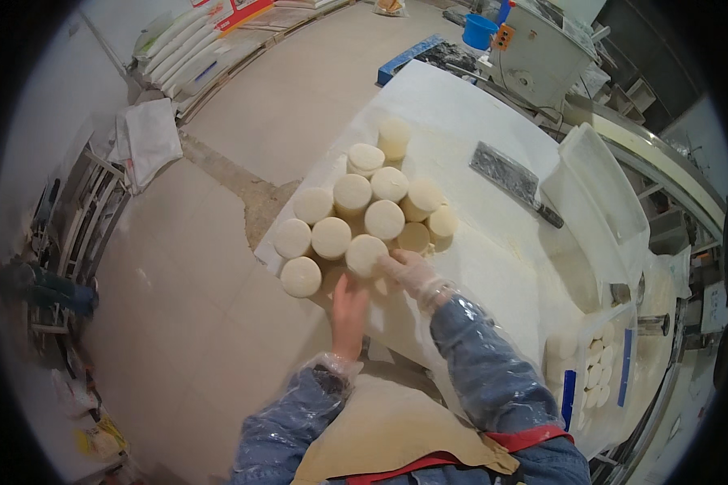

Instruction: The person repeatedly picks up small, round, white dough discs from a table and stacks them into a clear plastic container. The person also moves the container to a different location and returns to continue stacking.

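Nearest, below the apron (372, 420) bib's upper edge, little showed of the body. Ahead of it, the left hand (349, 319) reached up to the near side of a stack of pale rounds (366, 255), its fingers pointing forward and close together; whether they pressed on the stack could not be told. The right hand (417, 276) had its fingers bent against the stack's right side. The stack stood on the near part of the table (493, 259), at the front of a cluster.

Good handling probably called for even, light pressure from both sides, low down, so that the soft-looking rounds kept their edges and the column stayed upright. The neighbouring stacks (332, 238) stood so close that a level, slow movement seemed safest.

The left fingertips were hard to make out, the right ones partly hidden, and the stack's base lay out of sight. Farther off, the cleaver (503, 171) lay flat, its blade mottled; beyond, the pale machine (538, 56) was too cluttered to read clearly.
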Demonstrator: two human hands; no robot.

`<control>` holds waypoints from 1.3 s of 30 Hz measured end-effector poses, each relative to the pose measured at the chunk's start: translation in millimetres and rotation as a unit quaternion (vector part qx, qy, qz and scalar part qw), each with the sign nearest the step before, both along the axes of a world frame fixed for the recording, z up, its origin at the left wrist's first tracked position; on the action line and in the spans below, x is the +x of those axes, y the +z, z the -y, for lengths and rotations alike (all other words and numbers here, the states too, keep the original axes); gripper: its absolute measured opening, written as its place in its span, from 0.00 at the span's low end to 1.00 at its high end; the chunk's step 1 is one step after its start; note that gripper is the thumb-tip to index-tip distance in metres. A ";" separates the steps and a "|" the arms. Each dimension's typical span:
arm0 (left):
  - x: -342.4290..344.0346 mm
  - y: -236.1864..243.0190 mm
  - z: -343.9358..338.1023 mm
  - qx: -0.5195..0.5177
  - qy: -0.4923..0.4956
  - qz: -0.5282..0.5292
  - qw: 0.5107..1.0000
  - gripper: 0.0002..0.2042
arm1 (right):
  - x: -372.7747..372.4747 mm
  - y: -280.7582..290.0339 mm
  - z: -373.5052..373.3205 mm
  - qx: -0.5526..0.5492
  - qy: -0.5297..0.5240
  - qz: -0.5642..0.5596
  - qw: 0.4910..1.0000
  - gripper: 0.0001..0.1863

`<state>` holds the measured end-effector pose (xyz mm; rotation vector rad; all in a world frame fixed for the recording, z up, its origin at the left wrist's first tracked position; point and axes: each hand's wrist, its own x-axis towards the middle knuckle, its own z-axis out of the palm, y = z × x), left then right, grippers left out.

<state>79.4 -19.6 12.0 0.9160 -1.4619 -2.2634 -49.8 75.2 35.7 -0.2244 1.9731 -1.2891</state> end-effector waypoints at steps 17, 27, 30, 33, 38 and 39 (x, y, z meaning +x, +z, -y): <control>31.0 25.0 -30.5 -0.108 -0.278 -0.009 0.954 0.20 | 11.9 -51.0 -116.8 0.071 -0.236 -0.411 0.878 0.30; 38.9 15.1 -42.6 -0.054 -0.196 0.118 0.972 0.08 | 14.2 -66.2 -143.1 0.063 -0.234 -0.487 0.839 0.28; 38.6 13.0 -49.2 -0.058 -0.225 0.143 0.962 0.07 | 0.7 -84.2 -136.3 0.086 -0.199 -0.452 0.865 0.28; 40.4 13.3 -59.0 -0.115 -0.312 0.103 0.938 0.09 | -18.6 -98.0 -112.2 0.044 -0.146 -0.469 0.870 0.28; 42.6 19.9 -36.1 -0.124 -0.197 0.140 0.962 0.09 | 4.1 -76.1 -131.6 0.007 -0.240 -0.489 0.839 0.31; 41.3 19.6 -32.6 -0.154 -0.155 0.158 0.963 0.09 | 7.7 -67.6 -137.7 0.033 -0.228 -0.480 0.846 0.31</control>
